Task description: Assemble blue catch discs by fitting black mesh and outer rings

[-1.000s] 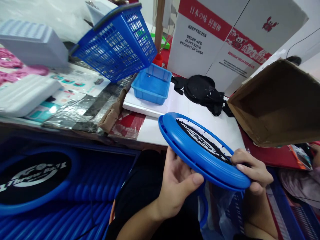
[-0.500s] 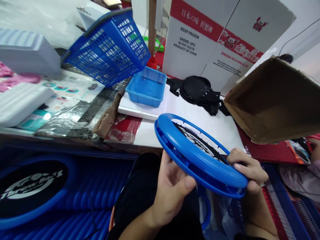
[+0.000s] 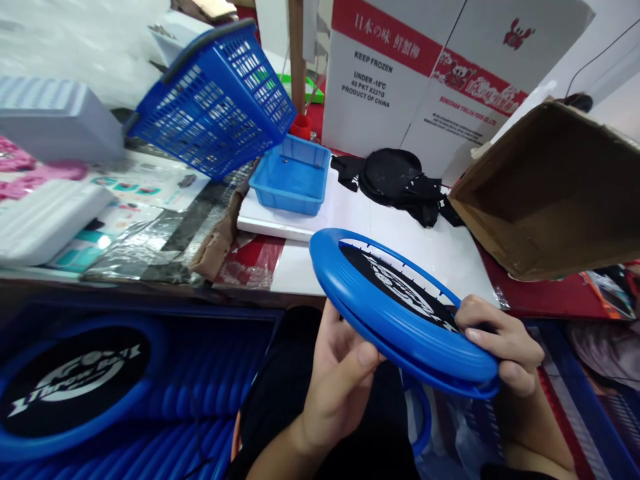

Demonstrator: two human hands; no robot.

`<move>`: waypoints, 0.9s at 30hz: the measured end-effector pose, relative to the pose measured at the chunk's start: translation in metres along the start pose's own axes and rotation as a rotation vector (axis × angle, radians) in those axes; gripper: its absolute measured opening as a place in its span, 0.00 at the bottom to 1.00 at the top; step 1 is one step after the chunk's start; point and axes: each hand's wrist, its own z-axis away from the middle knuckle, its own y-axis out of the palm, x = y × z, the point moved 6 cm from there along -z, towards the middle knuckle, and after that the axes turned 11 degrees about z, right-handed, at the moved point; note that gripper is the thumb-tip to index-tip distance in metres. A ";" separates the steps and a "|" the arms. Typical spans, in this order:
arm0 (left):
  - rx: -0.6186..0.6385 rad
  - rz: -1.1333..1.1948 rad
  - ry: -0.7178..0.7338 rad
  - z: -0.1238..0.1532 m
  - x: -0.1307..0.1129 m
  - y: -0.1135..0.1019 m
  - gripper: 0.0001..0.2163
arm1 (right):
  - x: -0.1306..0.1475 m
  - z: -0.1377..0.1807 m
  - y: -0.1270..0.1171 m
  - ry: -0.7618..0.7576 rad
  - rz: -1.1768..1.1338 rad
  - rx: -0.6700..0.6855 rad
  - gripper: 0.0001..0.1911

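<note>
A blue ring-shaped throwing disc (image 3: 395, 320) with a black printed fabric centre is tilted in front of me, above the table's near edge. Its two ring halves have a narrow dark gap between them along the near side. My left hand (image 3: 345, 373) holds the near-left rim from below, thumb against the edge. At the right end, my right hand (image 3: 500, 337) is closed around the rim, its fingers curled over the top. Small pegs show along the far inner edge of the lower ring.
Finished-looking blue discs (image 3: 75, 387) fill a crate at lower left. On the table are a light blue tray (image 3: 293, 183), black fabric pieces (image 3: 395, 180), a tilted blue basket (image 3: 215, 100) and an open cardboard box (image 3: 550, 193). A white carton (image 3: 390, 73) stands behind.
The disc has rolled slightly so more of its top faces me, and the gap between the ring halves looks narrower. My left thumb has shifted a little left. The camera view moved slightly.
</note>
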 end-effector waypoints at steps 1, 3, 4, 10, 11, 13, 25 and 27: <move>-0.001 -0.002 -0.010 0.001 -0.001 0.001 0.31 | 0.000 0.001 0.000 0.000 -0.004 0.014 0.28; 0.011 0.001 -0.026 0.001 -0.001 0.002 0.31 | 0.000 0.004 0.000 0.008 -0.011 0.041 0.29; 0.018 0.006 -0.031 0.001 -0.001 0.002 0.31 | -0.001 0.006 0.000 0.017 -0.012 0.053 0.29; 0.048 0.035 -0.011 -0.004 0.005 0.000 0.32 | -0.001 0.012 -0.002 0.047 -0.011 0.064 0.29; 0.060 0.045 0.001 -0.005 0.006 -0.001 0.31 | 0.000 0.012 -0.002 0.043 -0.013 0.061 0.29; 0.085 0.070 0.020 -0.007 0.007 -0.001 0.30 | 0.000 0.012 -0.002 0.043 -0.013 0.059 0.29; 0.057 0.055 -0.031 -0.003 0.004 -0.002 0.31 | 0.002 0.014 -0.005 0.056 0.048 0.115 0.29; 0.031 0.029 -0.049 -0.001 0.003 -0.004 0.32 | 0.004 0.013 -0.004 0.051 0.069 0.109 0.28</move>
